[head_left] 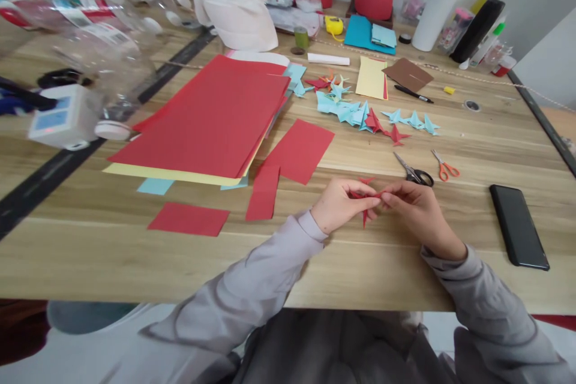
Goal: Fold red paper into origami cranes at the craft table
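Between my two hands is a small red folded paper crane (364, 216), partly hidden by my fingers. My left hand (339, 204) pinches its body, and my right hand (411, 210) pinches a tip of it from the other side. Just beyond my right hand lie black-handled scissors (418, 176) and small orange-handled scissors (443, 168). Finished light-blue cranes (348, 111) and red cranes (396, 134) lie in rows farther back. Left of my hands are cut red paper pieces (297, 150) and a stack of large red sheets (207, 120) over yellow ones.
A black phone (519, 227) lies at the right. Clear plastic bottles (108, 42) and a white box-shaped device (67, 117) crowd the left. At the back stand a white bottle (438, 9), a yellow tape measure (333, 25) and blue paper (360, 35). A black pen (414, 94) lies near brown paper (407, 75).
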Motion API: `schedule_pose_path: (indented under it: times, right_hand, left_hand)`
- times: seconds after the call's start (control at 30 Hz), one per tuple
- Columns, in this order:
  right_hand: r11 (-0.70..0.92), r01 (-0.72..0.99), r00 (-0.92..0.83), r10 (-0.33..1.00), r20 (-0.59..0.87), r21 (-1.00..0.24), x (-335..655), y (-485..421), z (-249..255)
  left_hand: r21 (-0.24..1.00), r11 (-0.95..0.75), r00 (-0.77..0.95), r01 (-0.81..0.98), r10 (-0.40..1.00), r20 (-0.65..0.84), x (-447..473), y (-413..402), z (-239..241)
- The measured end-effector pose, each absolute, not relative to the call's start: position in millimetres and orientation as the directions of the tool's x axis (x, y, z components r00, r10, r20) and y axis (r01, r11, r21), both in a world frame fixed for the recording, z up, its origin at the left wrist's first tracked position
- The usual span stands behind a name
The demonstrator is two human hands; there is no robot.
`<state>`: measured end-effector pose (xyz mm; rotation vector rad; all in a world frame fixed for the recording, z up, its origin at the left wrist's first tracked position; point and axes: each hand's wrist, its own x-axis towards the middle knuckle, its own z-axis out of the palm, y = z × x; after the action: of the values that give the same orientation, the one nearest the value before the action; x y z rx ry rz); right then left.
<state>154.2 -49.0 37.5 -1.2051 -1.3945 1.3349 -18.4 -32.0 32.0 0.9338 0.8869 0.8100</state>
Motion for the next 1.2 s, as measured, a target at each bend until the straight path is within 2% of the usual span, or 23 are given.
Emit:
schedule_pose_path:
  times: [0.23, 0.4, 0.53, 0.7, 0.9, 1.03, 1.2]
  right_hand:
    - [-0.162, 0.005, -0.195, 0.968, -0.160, -0.987, 154.0, -48.7, 40.1]
    - [-0.183, 0.032, -0.161, 0.969, -0.185, -0.983, 152.2, -47.9, 43.3]
    - [-0.211, 0.092, -0.156, 0.962, -0.223, -0.973, 151.2, -47.8, 44.0]
    - [-0.176, 0.152, -0.169, 0.965, -0.201, -0.973, 151.0, -48.4, 43.1]
    - [-0.141, 0.200, -0.172, 0.969, -0.176, -0.970, 153.0, -48.8, 43.7]
    - [-0.103, 0.258, -0.152, 0.978, -0.145, -0.961, 153.0, -48.5, 43.8]
    - [-0.078, 0.242, -0.235, 0.962, -0.136, -0.967, 153.7, -47.6, 44.3]
  left_hand:
    - [0.897, 0.385, 0.438, -0.217, 0.860, -0.262, -20.5, -32.7, 32.5]
    - [0.913, 0.367, 0.435, -0.179, 0.862, -0.261, -18.6, -33.4, 28.3]
    - [0.962, 0.255, 0.392, -0.098, 0.898, -0.198, -16.2, -34.2, 23.0]
    - [0.997, 0.079, 0.358, 0.007, 0.931, -0.076, -16.3, -34.7, 17.9]
    - [0.994, 0.098, 0.384, -0.038, 0.920, -0.076, -16.4, -33.3, 19.6]
    - [0.997, 0.078, 0.377, 0.013, 0.923, -0.077, -16.5, -32.7, 23.7]
    - [0.996, 0.073, 0.399, 0.048, 0.913, -0.086, -20.0, -33.2, 29.8]
